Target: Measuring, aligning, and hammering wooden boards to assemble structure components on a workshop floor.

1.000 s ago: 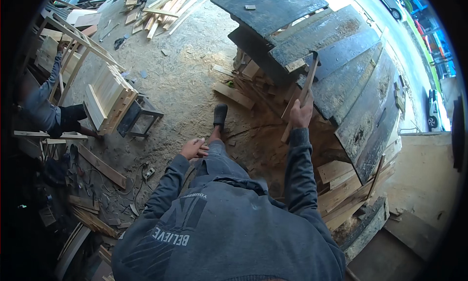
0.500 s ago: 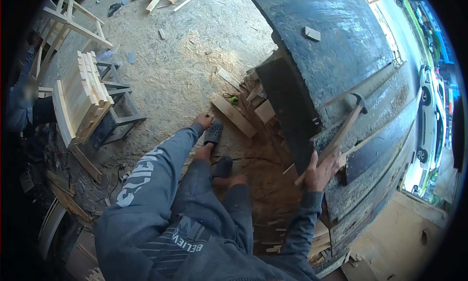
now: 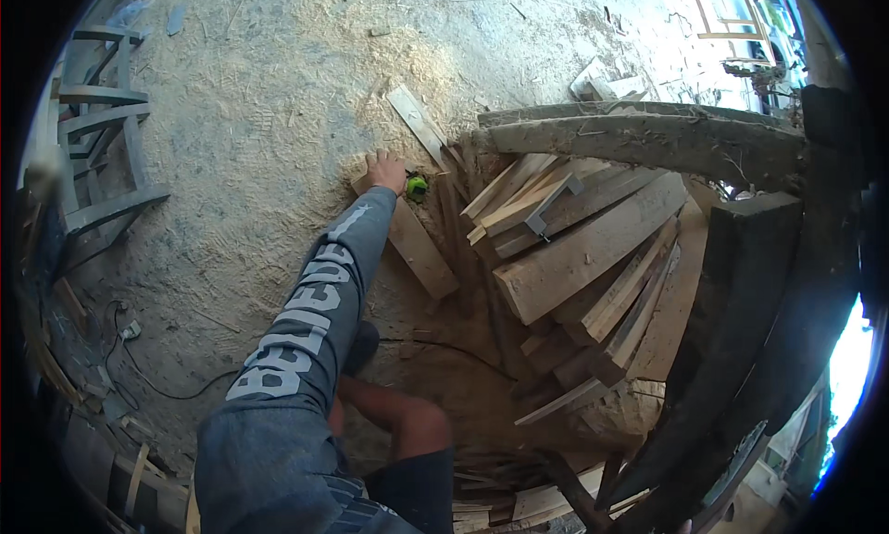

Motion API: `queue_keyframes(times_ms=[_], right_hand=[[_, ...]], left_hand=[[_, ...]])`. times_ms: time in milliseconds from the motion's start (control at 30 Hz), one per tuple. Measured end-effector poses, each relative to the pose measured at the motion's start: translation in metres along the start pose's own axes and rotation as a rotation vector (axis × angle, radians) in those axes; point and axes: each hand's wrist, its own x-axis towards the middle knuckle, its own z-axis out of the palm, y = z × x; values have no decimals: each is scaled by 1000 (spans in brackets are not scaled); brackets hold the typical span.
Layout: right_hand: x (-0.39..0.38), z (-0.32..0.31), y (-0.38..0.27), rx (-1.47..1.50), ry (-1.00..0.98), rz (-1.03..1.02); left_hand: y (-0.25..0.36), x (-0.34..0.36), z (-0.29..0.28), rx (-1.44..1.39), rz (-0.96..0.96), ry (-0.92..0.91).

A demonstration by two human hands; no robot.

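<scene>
My left hand [image 3: 386, 171], in a grey sleeve with pale lettering, reaches down to the far end of a wooden board [image 3: 421, 253] on the floor. Its fingers are stretched out over that end and look slightly spread; whether they touch the wood is hard to tell. Close by on the right lies a small bright green object [image 3: 417, 187], perhaps a tape measure. My right hand is outside the picture.
Stacked timber [image 3: 593, 247] lies under the dark bench frame [image 3: 648, 140] at the right, with a grey angled metal piece [image 3: 553, 208] on top. A narrow pale board [image 3: 417, 122] lies farther off. Dark curved frames [image 3: 111, 159] stand left; a cable [image 3: 181, 397] crosses the floor.
My view has dropped below the bench top. My left hand has moved forward to the board's far end. My right hand, earlier around a hammer's wooden handle on the bench, has left view with the hammer.
</scene>
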Motion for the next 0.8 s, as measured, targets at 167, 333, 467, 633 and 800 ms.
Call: queue_keyframes(times_ms=[167,333,467,633,800], right_hand=[[-7,-16,1,83,-5,77],[-13,-27,10,-135,9,-43],[-10,-45,13,-267,-40,-117],[-47,-71,36,1209,440,142],[-215,-61,65,1011,189,487]], left_hand=[[3,-33,-29,-108,391,388],[29,-159,-108,-590,412,-38],[32,-303,-186,-845,310,-297],[29,-469,-287,-1099,59,-767],[51,-614,-358,-822,90,-1022]])
